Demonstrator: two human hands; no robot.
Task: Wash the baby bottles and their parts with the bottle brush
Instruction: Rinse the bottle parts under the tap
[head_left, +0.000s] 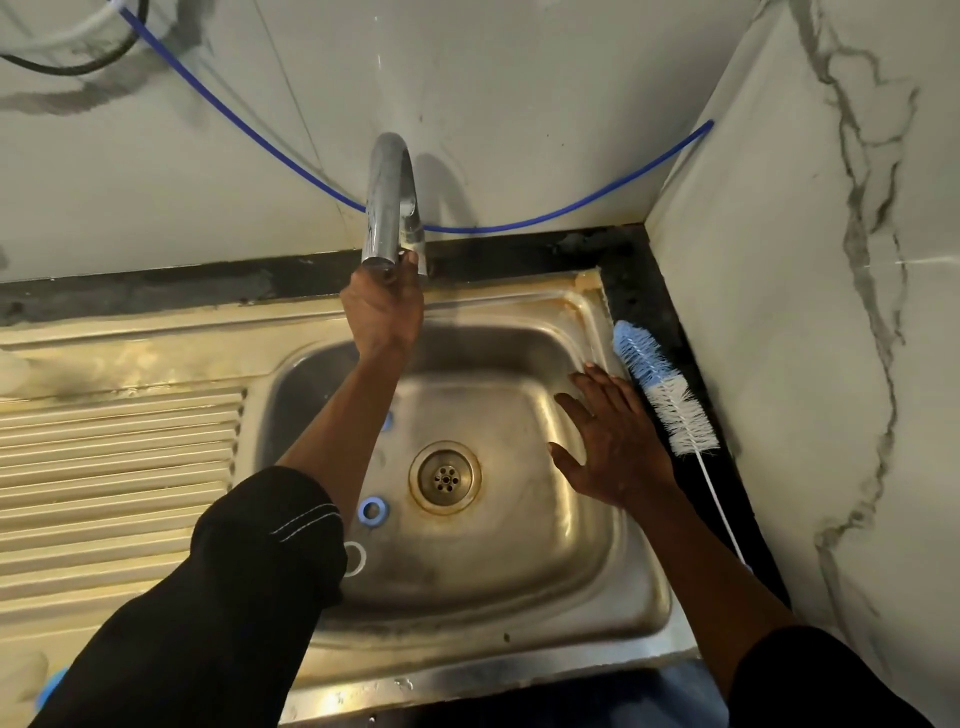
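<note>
My left hand reaches up to the chrome faucet and grips its spout end or base; the fingers are curled round it. My right hand lies with fingers spread over the right side of the steel sink, holding nothing. Just right of it, the bottle brush, blue and white bristles on a thin white wire handle, lies on the sink's right rim. In the basin by my left arm sit a blue ring, a white ring and another blue part, partly hidden by the arm.
A drain sits in the basin's middle. The ribbed drainboard extends left. A blue hose hangs along the back wall behind the faucet. A marble wall closes the right side. Something blue shows at the bottom left.
</note>
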